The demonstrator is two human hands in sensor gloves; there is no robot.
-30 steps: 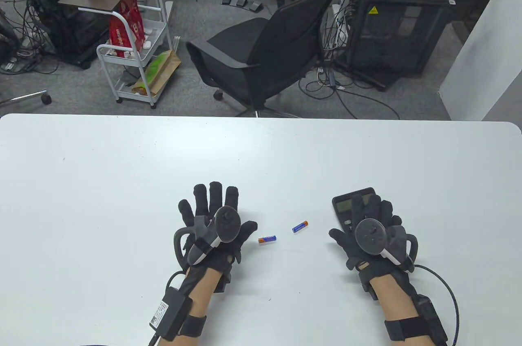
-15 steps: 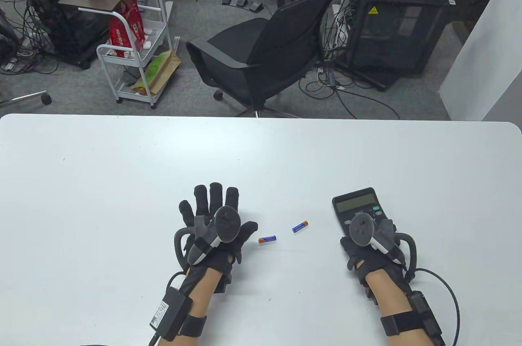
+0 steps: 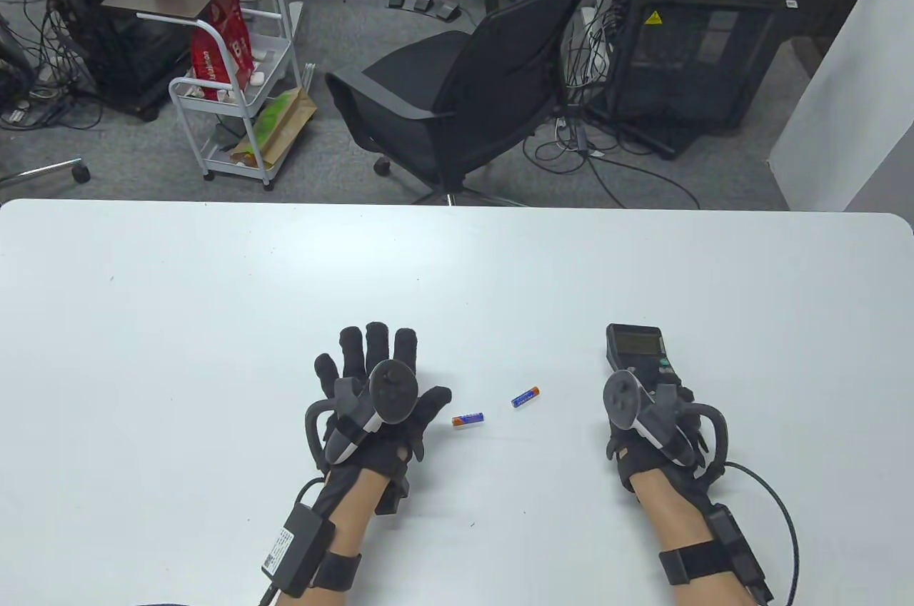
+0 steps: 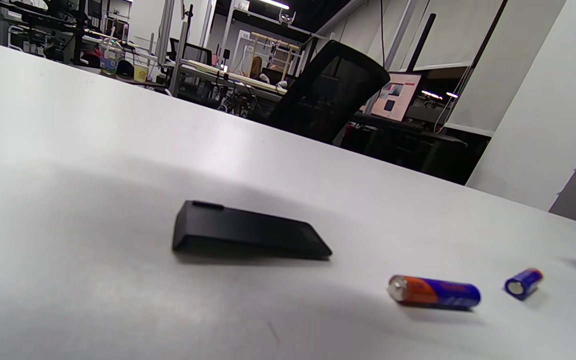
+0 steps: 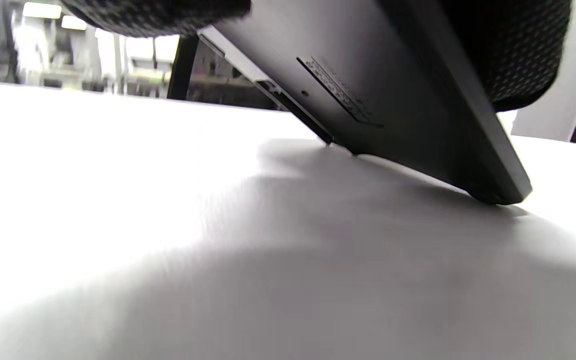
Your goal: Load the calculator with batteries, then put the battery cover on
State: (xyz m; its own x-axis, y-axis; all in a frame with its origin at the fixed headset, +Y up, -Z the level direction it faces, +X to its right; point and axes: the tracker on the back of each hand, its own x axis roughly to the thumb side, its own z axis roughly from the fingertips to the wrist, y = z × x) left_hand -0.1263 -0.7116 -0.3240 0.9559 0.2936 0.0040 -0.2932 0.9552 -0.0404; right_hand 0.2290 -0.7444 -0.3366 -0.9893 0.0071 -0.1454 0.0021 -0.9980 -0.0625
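Observation:
My right hand (image 3: 646, 410) grips the black calculator (image 3: 638, 347) and holds it tilted, one edge down on the white table (image 3: 457, 263). The right wrist view shows its underside (image 5: 393, 100) with my gloved fingers (image 5: 528, 50) around it. Two blue-and-orange batteries (image 3: 468, 419) (image 3: 525, 397) lie between my hands; they also show in the left wrist view (image 4: 435, 291) (image 4: 523, 283). My left hand (image 3: 378, 377) is open with fingers spread over the table. The black battery cover (image 4: 248, 235) lies under it, hidden in the table view.
The table's far edge (image 3: 457, 204) is well beyond my hands. A black office chair (image 3: 464, 99) and a white trolley (image 3: 235, 99) stand on the floor behind it. A cable (image 3: 778, 506) trails from my right wrist.
My right hand slid back along the calculator, gripped it and tipped it up from flat onto an edge. The left hand, the batteries and the cover have not moved.

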